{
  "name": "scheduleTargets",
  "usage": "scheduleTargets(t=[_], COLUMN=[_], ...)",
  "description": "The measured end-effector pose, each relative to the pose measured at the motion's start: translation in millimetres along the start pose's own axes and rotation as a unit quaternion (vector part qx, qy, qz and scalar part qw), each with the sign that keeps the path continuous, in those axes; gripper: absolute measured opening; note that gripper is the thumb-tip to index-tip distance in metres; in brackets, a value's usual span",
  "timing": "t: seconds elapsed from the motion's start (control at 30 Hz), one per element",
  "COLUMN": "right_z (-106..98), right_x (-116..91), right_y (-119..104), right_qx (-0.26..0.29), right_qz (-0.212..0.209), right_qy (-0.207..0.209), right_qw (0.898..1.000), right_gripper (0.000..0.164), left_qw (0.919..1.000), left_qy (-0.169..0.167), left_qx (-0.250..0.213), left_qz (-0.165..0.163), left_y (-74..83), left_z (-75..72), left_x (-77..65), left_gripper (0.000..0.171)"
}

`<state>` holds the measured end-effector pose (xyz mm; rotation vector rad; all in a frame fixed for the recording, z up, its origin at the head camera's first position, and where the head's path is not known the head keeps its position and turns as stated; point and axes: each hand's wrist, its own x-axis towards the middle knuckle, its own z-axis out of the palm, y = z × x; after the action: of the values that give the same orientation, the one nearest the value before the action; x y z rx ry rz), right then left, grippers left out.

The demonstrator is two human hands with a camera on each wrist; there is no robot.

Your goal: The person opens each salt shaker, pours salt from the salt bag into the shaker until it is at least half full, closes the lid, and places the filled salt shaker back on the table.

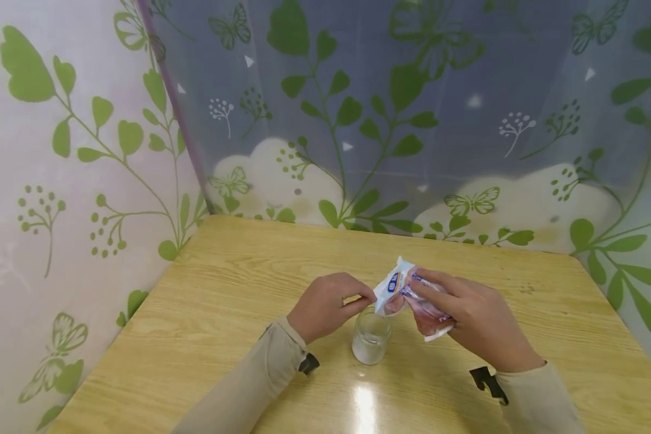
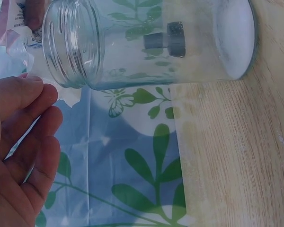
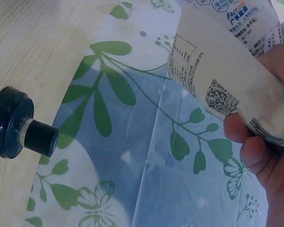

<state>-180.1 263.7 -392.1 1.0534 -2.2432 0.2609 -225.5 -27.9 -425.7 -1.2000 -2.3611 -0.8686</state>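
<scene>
A printed pink-and-white salt bag (image 1: 401, 286) is tilted over the mouth of a clear glass jar (image 1: 372, 337). White grains cover the bottom of the upright jar. My right hand (image 1: 474, 310) grips the bag's body from the right; the right wrist view shows its back with a QR code. On the left, my left hand (image 1: 331, 304) pinches the bag's lower corner between thumb and forefinger, just above the jar's rim. The left wrist view has the threaded glass neck beside these fingertips (image 2: 33, 87). Whether grains are falling cannot be made out.
In the right wrist view, a black lid-like piece with a knob (image 3: 23, 125) stands on the wooden table (image 1: 222, 289). Through the jar, the left wrist view shows a similar black piece (image 2: 173, 40). Leaf-patterned curtains (image 1: 352, 120) border the table.
</scene>
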Motion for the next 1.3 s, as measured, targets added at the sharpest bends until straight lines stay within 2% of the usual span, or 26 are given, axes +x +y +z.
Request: scheduleTargets(t=[1.3], right_z=[-0.2], right_x=[-0.9], right_y=[-0.8], right_qx=[-0.007], right_qz=[-0.004], right_qy=[0.002], right_qw=[1.000], right_gripper=[0.088], left_qw=[0.9999], left_qy=[0.009], left_qx=[0.009], left_qz=[0.012], left_y=[-1.5], left_z=[3.2], left_x=[-0.8], left_gripper=[0.007])
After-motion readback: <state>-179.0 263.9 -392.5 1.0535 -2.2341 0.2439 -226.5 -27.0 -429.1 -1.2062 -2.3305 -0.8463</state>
